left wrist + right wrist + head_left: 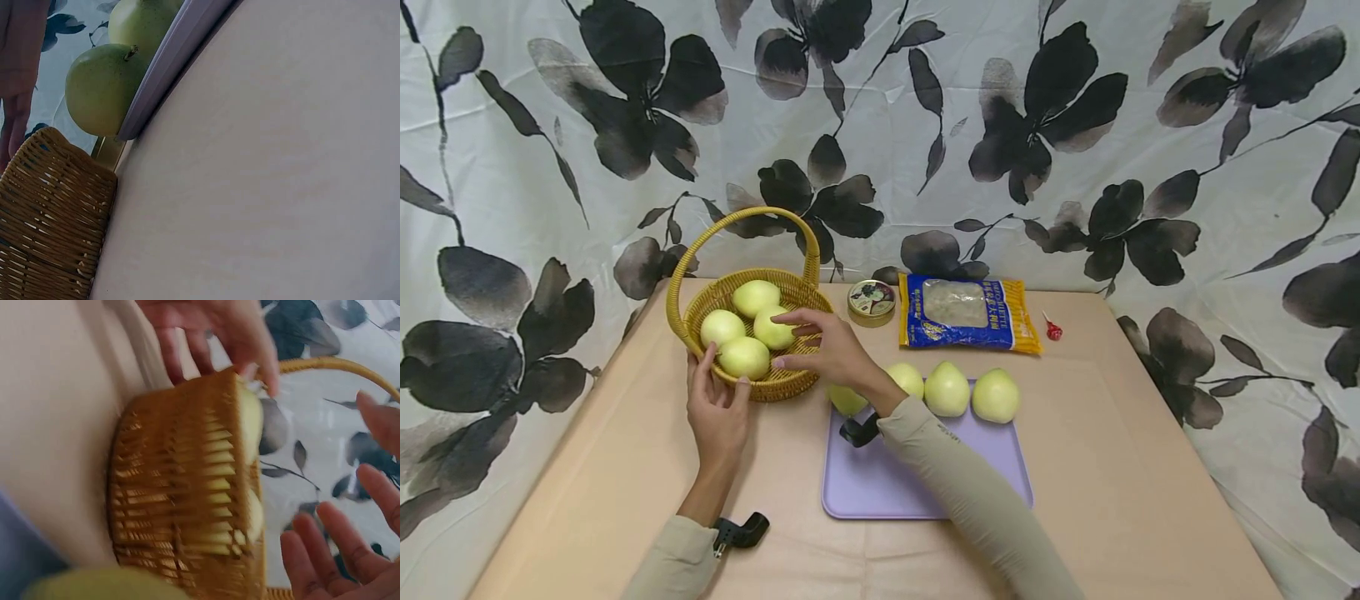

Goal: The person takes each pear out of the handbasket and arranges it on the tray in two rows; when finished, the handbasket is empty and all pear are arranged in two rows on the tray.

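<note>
Basket [786, 386] sits at the far left of the table [1112, 467], both hands at it. Key relation: the basket's mouth lies directly under the right hand [831, 346], which comes in from the right over the rim, palm toward the fruit. Left hand [718, 414] is on the near-left side, against the outer wall, so it's the closer one to that wall; right is closer to the interior.

Basket has no strong long axis from this angle; handle [760, 212] arches up, left to right, leaning over the far side, clear of both hands.

Four pale green pears [745, 358] lie inside, bunched toward the left and middle.

Hand state: right is released, fingers spread, nothing in it; fingertips overlap a pear in the head view, contact can't be told. Left isn't clenched: fingers fairly straight, bracing the basket.

Around: purple tray [887, 496] just right and near, four more pears [947, 389] lined along its far edge, leftmost partly hidden by the right wrist. Right sleeve [970, 475] crosses over the tray, so that's the main obstruction. Round tin [872, 302] just right of the basket, then blue-yellow packet [970, 333], then red candy [1054, 332]; all beyond the tray.
</note>
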The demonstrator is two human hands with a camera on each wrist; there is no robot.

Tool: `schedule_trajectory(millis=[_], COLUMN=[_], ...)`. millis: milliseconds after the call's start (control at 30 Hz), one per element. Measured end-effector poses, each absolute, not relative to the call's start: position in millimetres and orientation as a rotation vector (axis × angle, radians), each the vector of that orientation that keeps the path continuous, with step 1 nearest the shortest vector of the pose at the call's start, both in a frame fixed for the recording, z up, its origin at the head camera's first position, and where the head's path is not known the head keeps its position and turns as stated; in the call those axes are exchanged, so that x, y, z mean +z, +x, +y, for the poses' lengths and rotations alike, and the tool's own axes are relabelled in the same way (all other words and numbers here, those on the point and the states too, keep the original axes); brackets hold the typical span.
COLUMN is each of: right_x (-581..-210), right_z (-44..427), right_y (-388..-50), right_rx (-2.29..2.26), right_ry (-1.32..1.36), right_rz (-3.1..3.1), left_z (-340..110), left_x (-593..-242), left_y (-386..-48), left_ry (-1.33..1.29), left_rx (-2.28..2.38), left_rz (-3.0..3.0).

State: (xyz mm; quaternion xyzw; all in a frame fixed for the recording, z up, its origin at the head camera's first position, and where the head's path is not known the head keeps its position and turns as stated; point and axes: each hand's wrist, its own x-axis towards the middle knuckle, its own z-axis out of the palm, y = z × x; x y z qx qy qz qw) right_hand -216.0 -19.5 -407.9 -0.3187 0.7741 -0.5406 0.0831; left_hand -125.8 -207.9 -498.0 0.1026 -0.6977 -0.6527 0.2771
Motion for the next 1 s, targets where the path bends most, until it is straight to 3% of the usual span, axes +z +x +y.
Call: schedule_trajectory(millis=[467, 1000], right_x=[-423, -434], right_z=[-91, -109], right_y=[-220, -225], right_rx=[-1.280, -1.050], right_ry=[-0.810, -0.828], right_rz=[2.576, 2.763], left_z=[-208, -208], left_x=[-499, -498], left_y=[-126, -125], left_ry=[0.285, 0.255], left_rx=[-1.738, -1.745], left_rz=[-1.869, -1.864])
